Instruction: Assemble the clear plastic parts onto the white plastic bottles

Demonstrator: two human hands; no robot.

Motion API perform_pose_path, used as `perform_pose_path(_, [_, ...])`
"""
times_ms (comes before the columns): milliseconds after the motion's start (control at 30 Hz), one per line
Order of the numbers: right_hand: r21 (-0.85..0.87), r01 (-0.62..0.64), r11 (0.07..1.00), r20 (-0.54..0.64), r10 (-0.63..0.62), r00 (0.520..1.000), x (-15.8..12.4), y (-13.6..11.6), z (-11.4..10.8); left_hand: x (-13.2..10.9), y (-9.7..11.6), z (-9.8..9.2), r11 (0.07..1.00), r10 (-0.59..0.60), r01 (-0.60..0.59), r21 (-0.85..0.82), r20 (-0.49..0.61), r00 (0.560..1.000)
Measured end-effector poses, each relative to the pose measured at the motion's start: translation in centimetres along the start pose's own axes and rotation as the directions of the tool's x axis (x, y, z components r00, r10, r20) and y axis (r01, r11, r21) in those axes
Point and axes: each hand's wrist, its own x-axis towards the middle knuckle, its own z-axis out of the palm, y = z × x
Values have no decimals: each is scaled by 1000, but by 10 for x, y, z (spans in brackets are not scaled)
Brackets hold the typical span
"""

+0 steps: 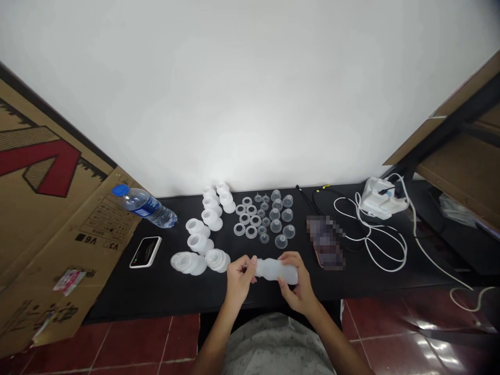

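Head camera is showing you a white wall (250, 94) filling the upper part, with a black desk (128, 299) standing against it and a red tiled floor (183, 338) appearing below. A big cardboard box (97, 219) is standing at the left end of the desk, and your grey top (277, 346) is showing at the near side. A water bottle (150, 208) with a blue cap is sitting just beside the box.

Your right hand (297, 284) and left hand (241, 275) are holding a white bottle (277, 271) sideways between them, near the front edge of the desk. Your right fingers are wrapping around its base end, thumb on the near side; your left fingers are closing narrowly on its neck end, and you cannot tell whether they are also gripping a smaller part there.

To the right, a phone (324, 242), blurred over, is lying near a white charger (380, 200) and its looping cable (390, 270). Open bottles (212, 219) are standing in a group left of centre, and two topped bottles (217, 260) are sitting in front of them. A white gadget (146, 252) is lying near the box. Clear domes (287, 215), rings (235, 229) and tiny clear teats (264, 238) are lying in clusters beyond your hands.
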Motion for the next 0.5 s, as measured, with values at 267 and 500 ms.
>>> perform_pose_path(267, [-88,232,969,38,-229,973,-27,14,0,2,9,-1,999,-34,39,-39,120,992])
perform_pose_path(500, [-147,415,898,59,-411,910,-30,17,2,8,20,-11,983,-175,185,-4,306,936])
